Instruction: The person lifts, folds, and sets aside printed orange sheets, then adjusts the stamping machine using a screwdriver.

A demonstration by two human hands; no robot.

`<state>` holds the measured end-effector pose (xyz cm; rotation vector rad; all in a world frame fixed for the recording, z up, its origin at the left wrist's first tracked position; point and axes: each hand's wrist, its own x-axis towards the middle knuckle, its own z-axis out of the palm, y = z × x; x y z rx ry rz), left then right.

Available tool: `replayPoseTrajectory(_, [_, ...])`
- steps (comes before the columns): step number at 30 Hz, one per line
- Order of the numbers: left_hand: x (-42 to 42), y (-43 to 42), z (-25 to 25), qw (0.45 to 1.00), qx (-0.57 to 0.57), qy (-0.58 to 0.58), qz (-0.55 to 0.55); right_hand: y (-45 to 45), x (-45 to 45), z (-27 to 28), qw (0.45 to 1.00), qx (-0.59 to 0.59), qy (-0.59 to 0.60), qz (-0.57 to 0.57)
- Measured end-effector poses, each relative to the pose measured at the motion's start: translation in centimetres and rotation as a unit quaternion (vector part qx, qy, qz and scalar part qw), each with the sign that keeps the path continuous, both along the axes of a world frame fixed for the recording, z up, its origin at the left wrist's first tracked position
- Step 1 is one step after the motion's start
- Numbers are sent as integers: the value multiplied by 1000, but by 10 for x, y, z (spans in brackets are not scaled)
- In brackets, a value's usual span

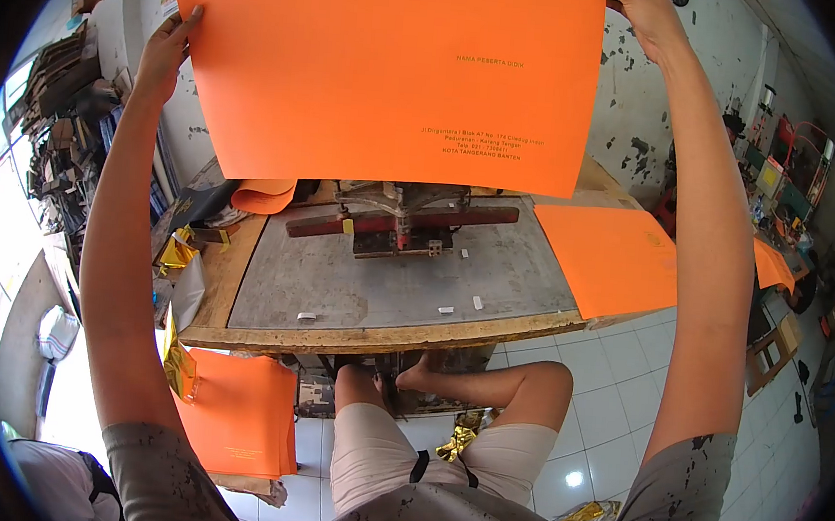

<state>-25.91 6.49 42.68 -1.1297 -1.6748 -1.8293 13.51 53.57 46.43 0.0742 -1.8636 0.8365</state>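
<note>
above the worktable (383,339), your left hand (168,48) and right hand (651,21) pinch the orange sheet (353,72) by its edges; uneven pull could crease it.

The raised orange sheet (352,82) is displaying "NAMA PESERTA DIDIK" and, lower down, "Pedurenan" and "KOTA TANGERANG BANTEN".

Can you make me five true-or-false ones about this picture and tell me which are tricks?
1. The left hand and right hand hold up one big orange sheet. True.
2. The words on that sheet look upside down. False: they read right way up.
3. A pile of orange paper sits lower than the table. True.
4. The floor is grass. False: it has white tiles.
5. The person wears shorts. True.
</note>
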Motion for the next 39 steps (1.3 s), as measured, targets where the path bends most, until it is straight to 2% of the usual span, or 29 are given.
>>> replayPoseTrajectory(16, [-5,-2,-23,1000,-13,-17,-10,-12,2,-11,1000,-3,-18,-25])
replayPoseTrajectory(22, [16,-8,-52,999,8,-20,-26,-17,4,-30,999,-9,-37,-4])
replayPoseTrajectory(25, [37,-12,-73,998,27,-28,-39,-21,18,-47,996,-9,-85,-6])
replayPoseTrajectory(29, [56,-33,-104,999,-16,-17,-48,-44,37,-81,995,-26,-82,-47])
replayPoseTrajectory(31, [98,-32,-127,997,25,-36,61,-65,51,-97,991,-46,-92,-85])
replayPoseTrajectory(33, [104,-51,-156,994,47,-89,35,-65,60,-119,993,-71,-91,-33])
replayPoseTrajectory(37, [146,-62,-207,981,-18,-114,157,-39,71,-183,991,-98,-37,83])
replayPoseTrajectory(38, [164,-58,-219,975,-41,-130,174,-44,73,-199,988,-143,-25,58])
replayPoseTrajectory(39, [184,-56,-233,968,-65,-147,194,-62,83,-217,972,-210,-26,101])
